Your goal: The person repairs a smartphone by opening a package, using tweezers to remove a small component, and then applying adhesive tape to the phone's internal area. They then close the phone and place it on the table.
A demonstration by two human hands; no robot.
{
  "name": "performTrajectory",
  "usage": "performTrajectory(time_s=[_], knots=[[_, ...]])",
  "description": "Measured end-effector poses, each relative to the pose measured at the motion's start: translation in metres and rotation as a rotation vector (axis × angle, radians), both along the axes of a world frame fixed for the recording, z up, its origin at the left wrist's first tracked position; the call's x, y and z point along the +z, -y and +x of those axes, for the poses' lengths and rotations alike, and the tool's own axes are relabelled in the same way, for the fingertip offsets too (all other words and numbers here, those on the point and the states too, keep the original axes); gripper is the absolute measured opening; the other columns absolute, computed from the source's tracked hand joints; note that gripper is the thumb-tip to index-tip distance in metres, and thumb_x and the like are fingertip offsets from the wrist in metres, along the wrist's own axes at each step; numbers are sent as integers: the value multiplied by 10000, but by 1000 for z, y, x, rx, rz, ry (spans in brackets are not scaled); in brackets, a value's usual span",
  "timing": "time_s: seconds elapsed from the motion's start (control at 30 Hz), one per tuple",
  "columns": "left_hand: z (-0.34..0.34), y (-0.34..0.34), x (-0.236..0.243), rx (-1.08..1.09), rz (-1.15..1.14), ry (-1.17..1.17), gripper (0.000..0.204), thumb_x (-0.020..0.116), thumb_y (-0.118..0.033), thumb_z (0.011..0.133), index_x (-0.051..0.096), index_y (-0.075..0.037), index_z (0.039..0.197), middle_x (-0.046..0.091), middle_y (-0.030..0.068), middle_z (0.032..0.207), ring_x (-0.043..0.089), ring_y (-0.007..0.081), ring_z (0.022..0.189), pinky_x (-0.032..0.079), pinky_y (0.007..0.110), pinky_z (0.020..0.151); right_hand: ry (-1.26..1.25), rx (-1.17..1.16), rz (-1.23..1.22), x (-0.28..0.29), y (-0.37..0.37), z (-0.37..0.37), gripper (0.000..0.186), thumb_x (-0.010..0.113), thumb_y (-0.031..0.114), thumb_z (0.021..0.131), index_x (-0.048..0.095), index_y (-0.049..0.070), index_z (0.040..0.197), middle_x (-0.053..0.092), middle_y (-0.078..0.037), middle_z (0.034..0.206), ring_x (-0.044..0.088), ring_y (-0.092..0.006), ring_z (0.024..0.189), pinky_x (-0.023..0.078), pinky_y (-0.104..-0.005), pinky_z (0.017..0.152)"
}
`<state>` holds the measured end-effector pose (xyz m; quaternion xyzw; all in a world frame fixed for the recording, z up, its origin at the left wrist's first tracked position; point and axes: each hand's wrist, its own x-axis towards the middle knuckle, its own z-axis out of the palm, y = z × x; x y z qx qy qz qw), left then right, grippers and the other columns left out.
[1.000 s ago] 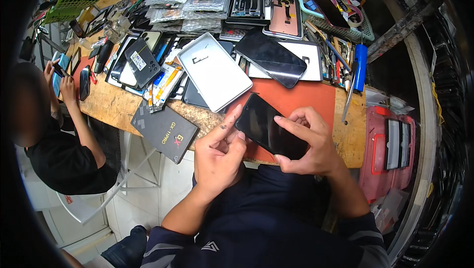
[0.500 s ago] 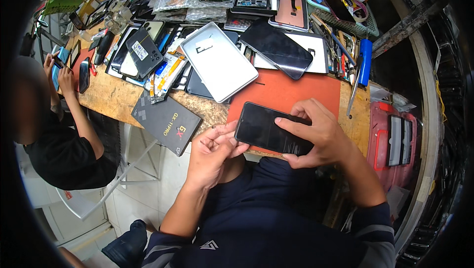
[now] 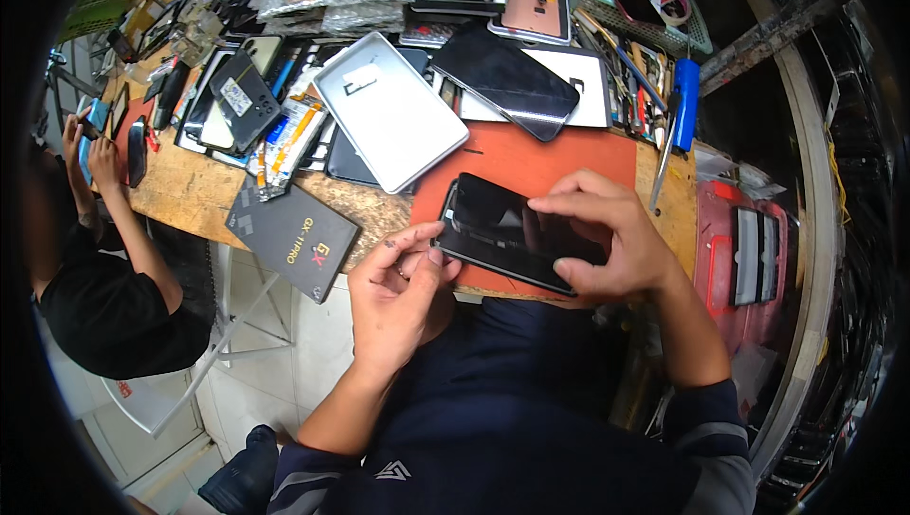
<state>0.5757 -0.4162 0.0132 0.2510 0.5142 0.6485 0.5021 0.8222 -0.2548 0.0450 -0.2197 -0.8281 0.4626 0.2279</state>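
Note:
A black smartphone point(image 3: 517, 235) is held over the front of the orange-red mat point(image 3: 607, 150). Its glossy screen panel sits slightly offset from the dark frame under it, with a small pale spot at the left end. My right hand point(image 3: 621, 240) grips the right part of the phone, fingers along the far edge and thumb on the near side. At the phone's left corner, my left hand point(image 3: 403, 283) is closed, thumb and forefinger pinching there; the other fingers curl in.
Beyond the mat lie a white tray-like panel point(image 3: 389, 117) and a large dark phone point(image 3: 507, 83). A black box point(image 3: 294, 240) overhangs the table's front edge. A blue-handled tool point(image 3: 684, 93) stands at right. Another person point(image 3: 118, 268) works at far left.
The phone has tilted, and its screen panel now shows offset from the frame. My right thumb has moved onto its near side. The whole view has shifted slightly.

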Motion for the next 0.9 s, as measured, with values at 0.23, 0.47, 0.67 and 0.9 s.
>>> performTrajectory(time_s=[0.23,0.47,0.67,0.9], knots=[[4,4,4,-29,17,-86,287,680,40,1096,678,98,1377,754,127,1179,785,170,1044,650,303,969,77,18,-454,6,-33,4,556,875,304,901,787,-20,1344,747,-73,1156,678,-151,1036,541,-299,943],[19,17,-7,-68,-21,-274,288,675,36,1100,667,103,1381,795,180,1121,810,203,1008,674,306,931,139,18,-408,16,-33,0,549,890,226,833,797,0,1324,738,-91,1153,698,-175,1013,549,-306,911],[29,12,-13,-78,-1,-222,129,649,45,1108,611,56,1230,758,170,1135,803,184,921,685,291,724,80,75,273,6,-12,6,649,965,242,665,788,44,1258,702,-150,1153,694,-328,1047,543,-434,891],[-2,23,-2,6,76,-748,100,605,98,1004,644,43,929,768,178,1052,746,180,803,585,286,676,63,60,453,-4,-2,18,659,942,268,644,747,63,1239,686,-136,1197,670,-346,1070,483,-456,926]])
